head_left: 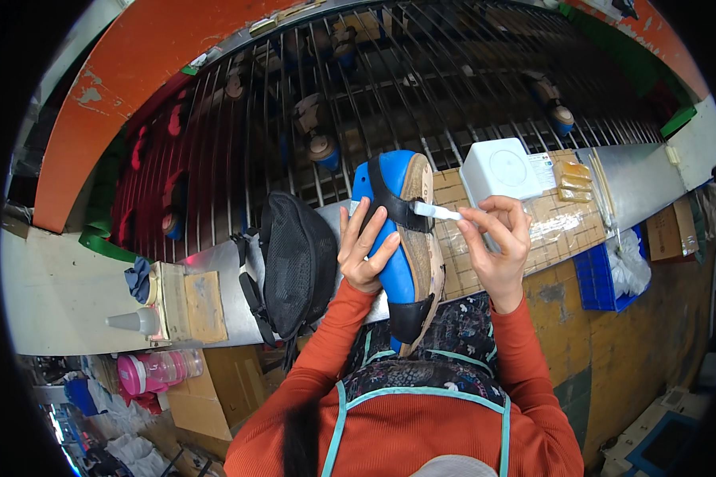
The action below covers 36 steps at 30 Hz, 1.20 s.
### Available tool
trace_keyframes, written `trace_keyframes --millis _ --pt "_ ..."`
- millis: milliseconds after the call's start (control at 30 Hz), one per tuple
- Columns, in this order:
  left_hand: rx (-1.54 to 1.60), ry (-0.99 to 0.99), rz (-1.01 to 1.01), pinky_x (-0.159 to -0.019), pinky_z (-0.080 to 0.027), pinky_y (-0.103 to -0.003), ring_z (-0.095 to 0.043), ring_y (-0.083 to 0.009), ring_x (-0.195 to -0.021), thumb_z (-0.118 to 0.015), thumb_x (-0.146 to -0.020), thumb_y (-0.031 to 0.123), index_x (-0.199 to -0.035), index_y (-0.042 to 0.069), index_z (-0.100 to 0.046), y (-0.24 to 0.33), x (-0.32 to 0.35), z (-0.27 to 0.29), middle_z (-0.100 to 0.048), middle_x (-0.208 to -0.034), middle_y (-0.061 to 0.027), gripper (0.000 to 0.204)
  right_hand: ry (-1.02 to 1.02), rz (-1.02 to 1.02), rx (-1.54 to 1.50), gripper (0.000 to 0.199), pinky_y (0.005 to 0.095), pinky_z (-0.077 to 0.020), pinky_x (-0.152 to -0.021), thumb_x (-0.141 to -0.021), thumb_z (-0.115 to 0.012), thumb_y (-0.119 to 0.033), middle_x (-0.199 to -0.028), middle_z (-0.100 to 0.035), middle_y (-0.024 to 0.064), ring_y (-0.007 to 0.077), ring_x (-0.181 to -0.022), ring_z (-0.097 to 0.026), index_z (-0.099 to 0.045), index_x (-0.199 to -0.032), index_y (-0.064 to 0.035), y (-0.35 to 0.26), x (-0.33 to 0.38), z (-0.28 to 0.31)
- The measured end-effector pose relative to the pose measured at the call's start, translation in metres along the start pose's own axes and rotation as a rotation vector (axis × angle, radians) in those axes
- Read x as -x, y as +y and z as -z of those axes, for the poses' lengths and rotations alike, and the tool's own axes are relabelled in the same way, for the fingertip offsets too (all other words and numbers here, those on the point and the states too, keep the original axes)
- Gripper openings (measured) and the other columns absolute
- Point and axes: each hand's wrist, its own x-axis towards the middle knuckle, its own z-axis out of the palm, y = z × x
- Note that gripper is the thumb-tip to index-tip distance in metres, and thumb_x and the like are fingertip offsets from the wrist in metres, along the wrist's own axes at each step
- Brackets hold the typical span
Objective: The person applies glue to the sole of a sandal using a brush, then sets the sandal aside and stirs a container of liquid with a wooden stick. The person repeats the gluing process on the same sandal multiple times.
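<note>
My left hand [366,254] grips a sandal from its left side, fingers spread against the blue shoe last [395,278] inside it. The sandal's cork-coloured sole [429,266] faces right, and a black strap [384,195] crosses the last near the far end. A second black band wraps the near end. Between thumb and fingertips, my right hand [499,250] pinches a slim white brush-like tool [439,211]. Its tip meets the strap's end at the sole edge; the exact contact is too small to make out.
Beyond the bench runs a metal roller conveyor [247,171] carrying other lasted shoes [320,147]. A white plastic container [501,171], amber blocks [574,183] and thin sticks [602,191] lie right. A black mesh bag [298,266] sits left. A blue crate [601,278] stands below the bench.
</note>
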Motion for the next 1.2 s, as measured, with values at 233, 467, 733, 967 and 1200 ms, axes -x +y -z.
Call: trace_keyframes --millis 233,467,733,967,1200 --pt "0.046 -0.013 0.010 -0.106 -0.031 -0.059 -0.054 -0.0414 -0.121 -0.073 -0.077 0.015 -0.110 0.023 -0.061 0.000 -0.001 0.000 -0.061 -0.125 -0.0137 0.036 -0.009 0.117 0.024 0.020 0.0294 -0.0332 -0.076 -0.071 -0.079 -0.011 -0.094 -0.060 0.0036 0.0134 -0.073 -0.056 -0.075 -0.090 -0.0114 0.003 -0.001 0.007" --pt "0.137 0.007 0.055 -0.106 -0.031 -0.059 -0.051 -0.0412 -0.123 -0.073 -0.077 0.010 -0.109 0.022 -0.064 0.000 -0.013 -0.001 -0.058 -0.129 -0.0170 0.035 -0.329 -0.202 -0.651 0.015 0.0241 -0.0484 -0.076 -0.078 -0.072 -0.002 -0.099 -0.060 0.0076 0.0127 -0.089 -0.059 -0.071 -0.093 -0.0002 0.028 0.005 0.039" --pt "0.757 -0.038 0.660 -0.098 -0.044 -0.038 -0.054 -0.0253 -0.116 -0.072 -0.082 0.020 -0.133 0.004 -0.044 -0.014 -0.008 -0.003 -0.053 -0.128 -0.0130 0.060 -0.033 -0.633 -0.233 0.012 0.0243 -0.0459 -0.071 -0.085 -0.069 -0.008 -0.083 -0.064 0.0034 0.0113 -0.080 -0.059 -0.068 -0.094 0.0009 0.075 0.069 0.100" --pt "1.597 0.198 1.119 -0.110 -0.032 -0.045 -0.052 -0.0309 -0.120 -0.065 -0.071 0.069 -0.151 0.012 -0.018 0.012 -0.011 -0.014 -0.038 -0.145 -0.0175 0.109 -0.066 -0.205 0.590 0.008 0.0332 -0.0289 -0.075 -0.079 -0.074 -0.021 -0.079 -0.062 -0.0017 0.0139 -0.069 -0.054 -0.073 -0.086 -0.0159 0.093 0.074 0.100" --pt "2.355 0.036 1.426 -0.081 -0.054 -0.050 -0.060 -0.0493 -0.096 -0.035 -0.072 0.089 -0.137 0.001 -0.042 0.015 0.003 -0.010 -0.054 -0.116 -0.0358 0.110 -0.142 0.071 0.718 0.006 0.0341 -0.0282 -0.071 -0.079 -0.073 -0.019 -0.078 -0.060 -0.0031 0.0136 -0.070 -0.055 -0.072 -0.084 -0.0173 0.103 0.056 0.086"
